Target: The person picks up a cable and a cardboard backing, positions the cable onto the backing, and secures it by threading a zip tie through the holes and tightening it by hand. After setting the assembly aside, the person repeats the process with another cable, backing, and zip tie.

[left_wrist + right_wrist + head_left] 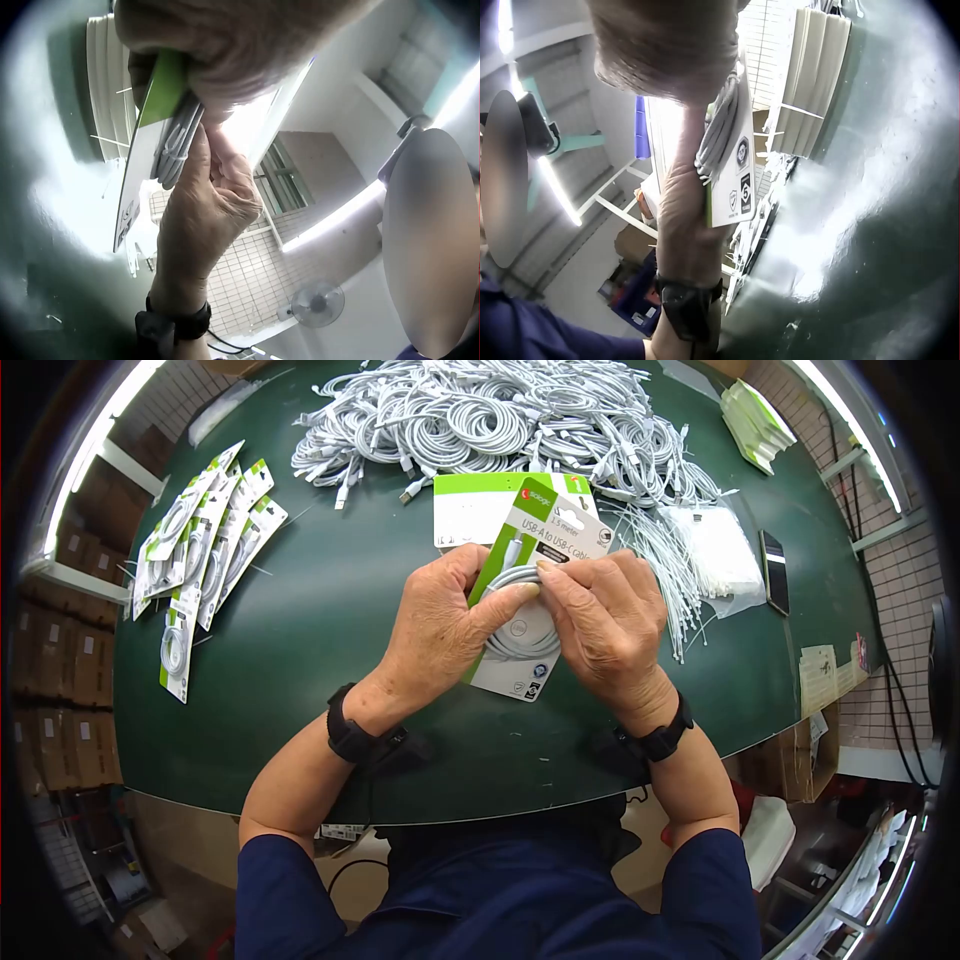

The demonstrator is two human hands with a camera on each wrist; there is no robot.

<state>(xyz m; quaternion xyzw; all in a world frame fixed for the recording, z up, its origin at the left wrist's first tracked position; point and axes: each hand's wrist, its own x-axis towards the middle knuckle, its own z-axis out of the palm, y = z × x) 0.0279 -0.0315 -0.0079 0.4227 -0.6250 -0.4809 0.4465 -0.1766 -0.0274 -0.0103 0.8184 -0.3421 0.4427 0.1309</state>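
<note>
L hand [432, 628] grips cable card [522, 624], long axis fwd, top tilted R.

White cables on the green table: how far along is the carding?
Partway, seemingly. At the left, several green-and-white cardboard cards already carry coils. In work: the left hand grips another green-and-white card, the right hand pinching at its pale coiled cable. Probably left: the big pile of loose white cable coils.
</note>
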